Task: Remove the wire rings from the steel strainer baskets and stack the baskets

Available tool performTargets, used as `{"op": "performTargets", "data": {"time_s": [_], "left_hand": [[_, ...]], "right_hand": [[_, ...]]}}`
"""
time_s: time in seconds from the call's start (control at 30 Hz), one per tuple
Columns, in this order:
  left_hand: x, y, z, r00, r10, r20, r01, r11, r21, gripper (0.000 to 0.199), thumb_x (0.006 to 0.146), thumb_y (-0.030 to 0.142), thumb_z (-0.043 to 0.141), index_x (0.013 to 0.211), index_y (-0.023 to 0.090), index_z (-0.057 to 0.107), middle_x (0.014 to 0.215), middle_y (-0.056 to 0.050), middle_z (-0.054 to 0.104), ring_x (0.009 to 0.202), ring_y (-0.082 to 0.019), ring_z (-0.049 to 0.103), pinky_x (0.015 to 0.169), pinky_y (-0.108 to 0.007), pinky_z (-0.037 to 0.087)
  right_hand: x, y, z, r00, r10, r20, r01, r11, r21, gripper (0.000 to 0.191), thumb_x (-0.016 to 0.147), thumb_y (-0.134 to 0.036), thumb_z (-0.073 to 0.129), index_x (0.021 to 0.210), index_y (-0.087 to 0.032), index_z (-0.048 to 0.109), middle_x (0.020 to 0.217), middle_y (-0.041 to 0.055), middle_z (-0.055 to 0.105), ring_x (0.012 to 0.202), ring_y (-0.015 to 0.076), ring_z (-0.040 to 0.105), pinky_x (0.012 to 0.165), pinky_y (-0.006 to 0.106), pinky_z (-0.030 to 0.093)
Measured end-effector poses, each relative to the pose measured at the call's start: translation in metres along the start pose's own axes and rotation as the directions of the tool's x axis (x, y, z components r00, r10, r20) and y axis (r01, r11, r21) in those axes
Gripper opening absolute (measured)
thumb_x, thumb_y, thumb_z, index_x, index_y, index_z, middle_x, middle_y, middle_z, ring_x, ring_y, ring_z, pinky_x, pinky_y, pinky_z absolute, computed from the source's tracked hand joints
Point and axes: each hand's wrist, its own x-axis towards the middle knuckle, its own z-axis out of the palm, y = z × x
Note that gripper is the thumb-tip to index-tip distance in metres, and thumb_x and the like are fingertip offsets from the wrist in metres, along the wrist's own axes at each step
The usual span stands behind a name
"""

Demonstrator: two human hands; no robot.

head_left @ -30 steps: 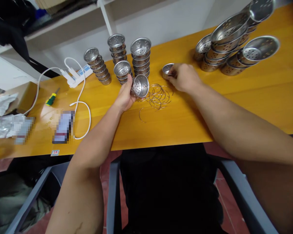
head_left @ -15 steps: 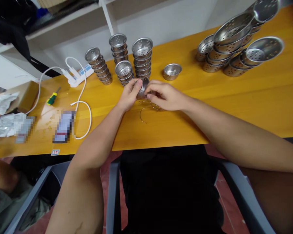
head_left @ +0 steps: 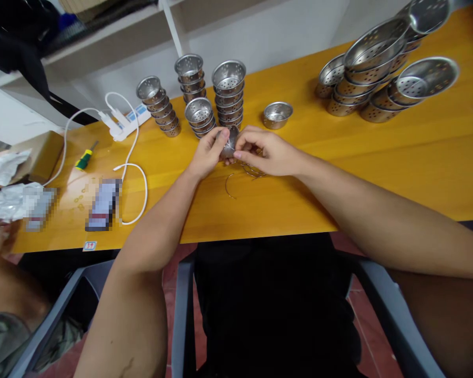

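Note:
My left hand (head_left: pixel 207 155) is closed around a small perforated metal cup (head_left: pixel 230 140), thumb pressed against its near side. The cup is tilted, so part of it is covered by my fingers. At its right edge, my right hand (head_left: pixel 270 152) is closed in a pinch with bent fingers. Whatever lies between those fingertips is too small to make out. Under the right hand lie several thin curved wires (head_left: pixel 254 172) on the table. One more curved wire (head_left: pixel 227 187) rests just in front of the cup.
Stacks of perforated metal cups (head_left: pixel 228 86) stand behind my hands, with a single shallow cup (head_left: pixel 277 116) to their right. Bigger stacks (head_left: pixel 372 68) lean at the far right. Leftward are a screwdriver (head_left: pixel 85 157), phone (head_left: pixel 104 203), white cable (head_left: pixel 146 191) and power strip (head_left: pixel 132 123). Another person's arm (head_left: pixel 3 278) is at lower left.
The cup has turned slightly in my left hand, and my right hand has shifted a little at its edge. At the far left, another person's hand has come up to the table edge.

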Motion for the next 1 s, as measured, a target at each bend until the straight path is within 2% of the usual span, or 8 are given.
{"op": "performTargets", "data": {"time_s": [0.07,0.13,0.3,0.4,0.57,0.7,0.8,1.0], "left_hand": [[0.0,0.002,-0.001,0.999,-0.011,0.035,0.011,1.0,0.008,0.086,0.103,0.108,0.083,0.132,0.027,0.076,0.095,-0.003,0.085,0.069,-0.021,0.085,0.058,-0.032,0.065],[-0.001,0.005,-0.003,0.996,0.0,0.088,-0.001,1.0,0.012,0.088,0.1,0.107,0.089,0.133,0.026,0.075,0.099,-0.003,0.089,0.069,-0.022,0.087,0.059,-0.033,0.066],[-0.001,0.009,-0.006,0.984,0.019,0.178,-0.017,1.0,-0.015,0.089,0.094,0.103,0.099,0.128,0.027,0.067,0.106,-0.004,0.092,0.076,-0.024,0.094,0.065,-0.035,0.072],[0.001,0.009,-0.007,0.983,0.007,0.183,-0.003,1.0,-0.021,0.093,0.089,0.1,0.105,0.13,0.028,0.064,0.112,-0.004,0.093,0.082,-0.028,0.098,0.068,-0.037,0.076],[0.001,0.011,-0.004,0.977,-0.05,0.208,0.064,0.996,-0.059,0.097,0.084,0.099,0.11,0.129,0.03,0.059,0.113,-0.004,0.096,0.095,-0.035,0.103,0.078,-0.044,0.083],[-0.002,0.018,-0.002,0.974,-0.102,0.202,0.121,0.989,-0.088,0.098,0.078,0.094,0.116,0.126,0.03,0.059,0.111,-0.002,0.094,0.095,-0.031,0.102,0.086,-0.046,0.085],[-0.005,0.023,-0.002,0.976,-0.113,0.184,0.131,0.987,-0.088,0.097,0.078,0.092,0.117,0.126,0.029,0.061,0.108,-0.001,0.093,0.094,-0.029,0.101,0.087,-0.044,0.085],[-0.005,0.027,0.001,0.979,-0.133,0.156,0.145,0.987,-0.067,0.097,0.077,0.092,0.118,0.127,0.028,0.065,0.115,-0.003,0.094,0.099,-0.031,0.101,0.091,-0.049,0.085]], "right_hand": [[0.001,-0.001,0.0,0.996,0.078,-0.03,-0.075,0.993,0.094,0.063,0.119,-0.085,0.092,0.105,-0.026,0.071,0.098,0.0029,0.073,0.077,0.0189,0.059,0.066,0.033,0.05],[0.004,-0.004,-0.001,0.993,0.115,-0.015,-0.111,0.978,0.176,0.07,0.113,-0.09,0.097,0.098,-0.026,0.071,0.091,0.0027,0.075,0.077,0.0198,0.062,0.066,0.033,0.052],[0.011,-0.009,-0.004,0.996,0.086,-0.012,-0.08,0.969,0.234,0.074,0.106,-0.094,0.102,0.088,-0.025,0.085,0.088,0.0047,0.075,0.077,0.02,0.067,0.074,0.036,0.062],[0.013,-0.009,-0.007,0.994,0.109,-0.024,-0.1,0.964,0.246,0.077,0.099,-0.098,0.105,0.085,-0.025,0.086,0.084,0.0033,0.071,0.073,0.0183,0.062,0.071,0.036,0.062],[0.015,-0.012,-0.008,0.987,0.157,-0.019,-0.145,0.946,0.289,0.087,0.092,-0.108,0.102,0.08,-0.025,0.079,0.077,0.0008,0.062,0.071,0.0178,0.057,0.072,0.038,0.066],[0.016,-0.017,-0.009,0.986,0.166,0.001,-0.159,0.94,0.301,0.085,0.09,-0.106,0.106,0.08,-0.026,0.08,0.078,0.0027,0.067,0.07,0.0187,0.06,0.075,0.04,0.07],[0.016,-0.016,-0.009,0.985,0.174,-0.008,-0.165,0.945,0.284,0.082,0.092,-0.104,0.107,0.081,-0.026,0.083,0.082,0.005,0.074,0.073,0.0201,0.064,0.075,0.041,0.07],[0.013,-0.007,-0.002,0.983,0.163,-0.082,-0.136,0.954,0.268,0.077,0.097,-0.097,0.108,0.083,-0.026,0.083,0.082,0.0042,0.073,0.072,0.0196,0.062,0.07,0.038,0.062]]}}
